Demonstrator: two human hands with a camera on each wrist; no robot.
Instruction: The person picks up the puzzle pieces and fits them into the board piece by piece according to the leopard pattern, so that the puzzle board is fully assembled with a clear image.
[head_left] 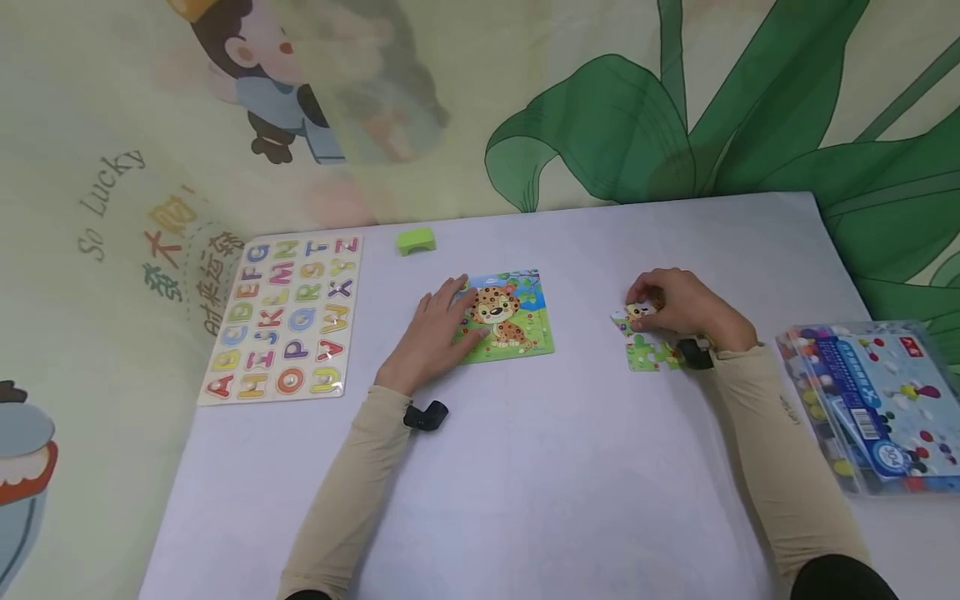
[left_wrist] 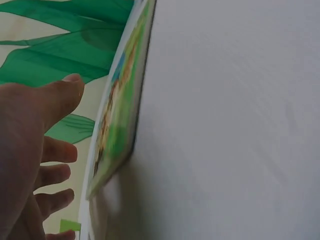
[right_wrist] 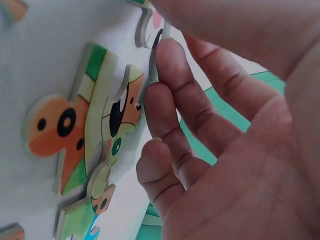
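A square leopard puzzle (head_left: pixel 506 321) lies on the white table before me, its picture showing a spotted cub on grass. My left hand (head_left: pixel 431 337) is spread at its left side, fingers loosely bent over the edge; the left wrist view shows the puzzle's thick green edge (left_wrist: pixel 125 135) beside those fingers. To the right, my right hand (head_left: pixel 686 304) pinches a puzzle piece (head_left: pixel 640 310) between thumb and fingers, just above other loose pieces (head_left: pixel 645 354). In the right wrist view, orange spotted and green pieces (right_wrist: pixel 52 125) lie near the fingertips, and the thumb tip is hidden.
An alphabet board (head_left: pixel 281 321) with coloured letters lies at the left. A small green arched block (head_left: pixel 416 242) sits near the back edge. A clear plastic case (head_left: pixel 877 408) of colourful balls stands at the right, beside my right forearm. Printed cloth (head_left: pixel 592 125) hangs behind the table.
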